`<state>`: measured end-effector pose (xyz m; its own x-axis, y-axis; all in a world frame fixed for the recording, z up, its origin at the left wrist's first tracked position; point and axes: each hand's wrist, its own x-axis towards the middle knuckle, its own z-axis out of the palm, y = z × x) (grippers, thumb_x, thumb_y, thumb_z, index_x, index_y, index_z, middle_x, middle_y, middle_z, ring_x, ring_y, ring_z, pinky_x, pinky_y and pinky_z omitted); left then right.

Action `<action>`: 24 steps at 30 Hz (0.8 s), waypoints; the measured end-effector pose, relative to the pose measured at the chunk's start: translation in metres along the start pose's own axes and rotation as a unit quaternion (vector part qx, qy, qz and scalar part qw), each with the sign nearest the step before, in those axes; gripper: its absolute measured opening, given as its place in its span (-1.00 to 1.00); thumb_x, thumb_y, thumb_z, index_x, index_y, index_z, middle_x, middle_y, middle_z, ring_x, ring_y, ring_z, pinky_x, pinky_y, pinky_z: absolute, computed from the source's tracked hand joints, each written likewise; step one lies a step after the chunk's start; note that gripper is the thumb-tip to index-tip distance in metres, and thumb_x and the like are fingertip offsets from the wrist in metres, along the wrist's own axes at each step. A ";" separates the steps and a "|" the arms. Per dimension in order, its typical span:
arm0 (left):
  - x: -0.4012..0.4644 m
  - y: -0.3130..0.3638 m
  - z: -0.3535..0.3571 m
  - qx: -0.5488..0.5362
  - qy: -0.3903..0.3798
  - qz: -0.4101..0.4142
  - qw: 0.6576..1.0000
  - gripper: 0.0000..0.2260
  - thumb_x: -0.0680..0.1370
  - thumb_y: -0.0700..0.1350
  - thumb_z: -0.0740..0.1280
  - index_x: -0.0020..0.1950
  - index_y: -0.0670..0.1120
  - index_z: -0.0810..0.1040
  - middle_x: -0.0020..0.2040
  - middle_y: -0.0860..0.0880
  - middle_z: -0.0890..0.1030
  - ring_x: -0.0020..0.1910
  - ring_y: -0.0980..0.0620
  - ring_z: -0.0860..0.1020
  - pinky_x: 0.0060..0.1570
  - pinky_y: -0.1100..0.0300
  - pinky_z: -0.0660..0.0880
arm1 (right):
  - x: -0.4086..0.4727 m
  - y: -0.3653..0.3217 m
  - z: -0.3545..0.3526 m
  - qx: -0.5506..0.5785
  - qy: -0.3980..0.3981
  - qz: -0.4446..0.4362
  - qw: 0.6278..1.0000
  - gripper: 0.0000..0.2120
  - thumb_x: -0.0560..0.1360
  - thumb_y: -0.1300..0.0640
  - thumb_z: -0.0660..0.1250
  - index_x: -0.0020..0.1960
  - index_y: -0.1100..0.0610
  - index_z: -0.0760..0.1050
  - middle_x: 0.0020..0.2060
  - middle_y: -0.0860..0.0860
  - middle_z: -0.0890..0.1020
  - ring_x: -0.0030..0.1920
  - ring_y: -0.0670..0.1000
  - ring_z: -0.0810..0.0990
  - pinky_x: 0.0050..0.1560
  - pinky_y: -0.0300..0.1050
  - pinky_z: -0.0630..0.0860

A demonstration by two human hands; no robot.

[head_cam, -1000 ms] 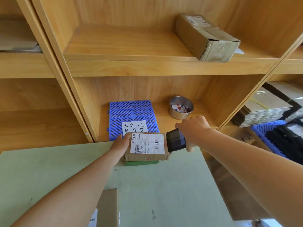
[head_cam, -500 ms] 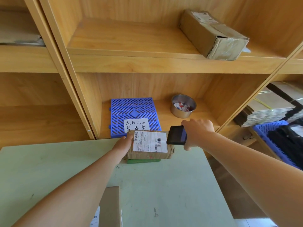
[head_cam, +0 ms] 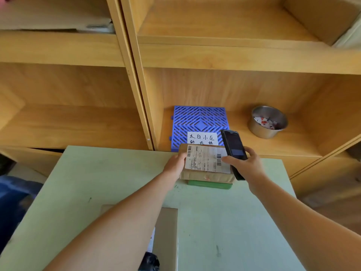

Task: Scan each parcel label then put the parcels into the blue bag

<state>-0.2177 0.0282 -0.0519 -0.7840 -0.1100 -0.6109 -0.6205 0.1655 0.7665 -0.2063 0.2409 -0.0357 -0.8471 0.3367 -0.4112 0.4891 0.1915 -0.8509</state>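
Note:
A brown cardboard parcel point(head_cam: 203, 175) with a white barcode label point(head_cam: 205, 160) rests on a green block point(head_cam: 210, 185) at the far edge of the pale green table point(head_cam: 109, 177). My left hand point(head_cam: 174, 166) grips the parcel's left side. My right hand point(head_cam: 245, 167) holds a black handheld scanner point(head_cam: 233, 145) upright, its screen facing me, over the label's right end. A second brown parcel point(head_cam: 166, 235) lies near me on the table, partly hidden by my left forearm. A dark blue shape point(head_cam: 13, 200), maybe the bag, shows at the far left, blurred.
Wooden shelving rises right behind the table. In the shelf bay behind the parcel lie a blue plastic grid mat point(head_cam: 199, 124) with a handwritten note point(head_cam: 202, 138) and a metal bowl point(head_cam: 267, 122) of paper scraps. A cardboard box corner point(head_cam: 332, 22) shows at the upper right.
My right hand has turned the scanner from lying sideways at the parcel's right end to standing upright with its screen toward me. The view swung left. My left hand kept hold of the parcel.

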 end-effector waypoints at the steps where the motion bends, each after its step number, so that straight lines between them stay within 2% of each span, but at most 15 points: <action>1: -0.002 0.000 -0.011 -0.009 0.010 0.002 1.000 -0.74 0.64 0.10 0.15 -0.20 0.05 0.45 0.17 -0.05 0.57 0.26 -0.11 0.51 0.34 -0.05 0.42 | -0.006 -0.008 0.007 0.008 -0.002 -0.008 1.000 -0.35 0.33 0.17 0.63 0.32 -0.02 0.41 -0.08 -0.09 0.64 -0.13 0.00 0.68 -0.24 -0.05 0.62; 4: -0.008 0.001 -0.044 -0.017 0.013 -0.005 1.000 -0.75 0.65 0.11 0.13 -0.16 0.06 0.45 0.17 -0.05 0.57 0.23 -0.08 0.51 0.33 -0.01 0.42 | -0.023 -0.026 0.029 -0.004 -0.010 -0.029 1.000 -0.32 0.32 0.16 0.64 0.33 -0.05 0.39 -0.09 -0.09 0.63 -0.13 0.00 0.68 -0.17 0.00 0.66; 7: -0.022 -0.004 -0.085 -0.045 0.003 -0.014 0.999 -0.71 0.67 0.11 0.10 -0.14 0.01 0.45 0.04 -0.04 0.55 0.11 -0.05 0.50 0.15 0.13 0.44 | -0.044 -0.037 0.061 -0.028 -0.016 -0.040 0.999 -0.25 0.29 0.13 0.65 0.39 -0.01 0.40 -0.07 -0.07 0.64 -0.05 0.07 0.69 0.05 0.11 0.67; 9: -0.032 -0.014 -0.120 -0.038 -0.006 -0.012 0.999 -0.70 0.66 0.15 0.11 -0.09 0.01 0.49 0.10 -0.06 0.59 0.15 -0.05 0.53 0.18 0.11 0.46 | -0.062 -0.041 0.088 -0.042 -0.019 -0.047 0.998 -0.24 0.29 0.09 0.65 0.41 0.01 0.41 -0.09 -0.09 0.62 -0.05 0.06 0.69 0.07 0.12 0.66; 12: -0.038 -0.033 -0.187 -0.026 0.013 -0.001 1.000 -0.73 0.66 0.12 0.12 -0.05 0.01 0.51 0.13 -0.08 0.61 0.21 -0.09 0.55 0.29 0.03 0.47 | -0.095 -0.049 0.139 -0.061 -0.034 -0.053 0.996 -0.20 0.30 0.04 0.65 0.46 0.03 0.40 -0.07 -0.08 0.61 -0.07 0.04 0.66 -0.06 0.01 0.66; 15: -0.040 -0.058 -0.259 -0.053 0.038 -0.015 0.998 -0.71 0.66 0.09 0.14 0.19 -0.07 0.50 0.13 -0.10 0.58 0.23 -0.09 0.54 0.29 0.02 0.48 | -0.130 -0.060 0.197 -0.036 -0.070 -0.050 0.996 -0.16 0.33 0.07 0.65 0.51 0.07 0.36 -0.04 -0.04 0.59 -0.15 -0.04 0.62 -0.28 -0.12 0.55; 17: -0.046 -0.078 -0.311 -0.088 0.060 -0.027 0.994 -0.70 0.65 0.09 0.17 0.24 -0.07 0.48 0.16 -0.11 0.57 0.21 -0.08 0.54 0.26 0.04 0.48 | -0.155 -0.071 0.246 -0.038 -0.101 -0.058 0.992 -0.17 0.36 0.11 0.64 0.52 0.09 0.33 -0.10 -0.09 0.55 -0.19 -0.07 0.58 -0.33 -0.16 0.46; 20: -0.056 -0.104 -0.382 -0.146 0.102 -0.043 0.983 -0.76 0.64 0.07 0.22 0.19 -0.05 0.46 0.22 -0.11 0.56 0.21 -0.11 0.52 0.15 0.09 0.45 | -0.185 -0.083 0.319 -0.057 -0.149 -0.075 0.984 -0.31 0.35 0.15 0.64 0.40 0.11 0.42 -0.13 -0.10 0.54 -0.19 -0.06 0.57 -0.35 -0.16 0.45; 22: -0.067 -0.119 -0.427 -0.183 0.123 -0.047 0.974 -0.76 0.65 0.04 0.23 0.22 -0.08 0.47 0.16 -0.11 0.57 0.15 -0.09 0.52 0.11 0.12 0.40 | -0.204 -0.091 0.364 -0.073 -0.179 -0.085 0.978 -0.42 0.35 0.16 0.63 0.26 0.03 0.42 -0.14 -0.10 0.55 -0.22 -0.04 0.58 -0.38 -0.16 0.47; 24: -0.082 -0.138 -0.479 -0.211 0.154 -0.046 0.964 -0.72 0.65 0.05 0.23 0.28 -0.08 0.46 0.14 -0.09 0.57 0.15 -0.07 0.52 0.14 0.10 0.40 | -0.226 -0.098 0.412 -0.085 -0.216 -0.097 0.968 -0.42 0.35 0.16 0.63 0.26 -0.01 0.43 -0.14 -0.10 0.59 -0.24 -0.03 0.59 -0.42 -0.17 0.48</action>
<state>-0.0755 -0.4550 -0.0131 -0.6530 -0.4025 -0.6415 -0.5875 -0.2654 0.7645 -0.1482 -0.2339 0.0057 -0.9163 -0.1301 -0.3788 0.3084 0.3743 -0.8745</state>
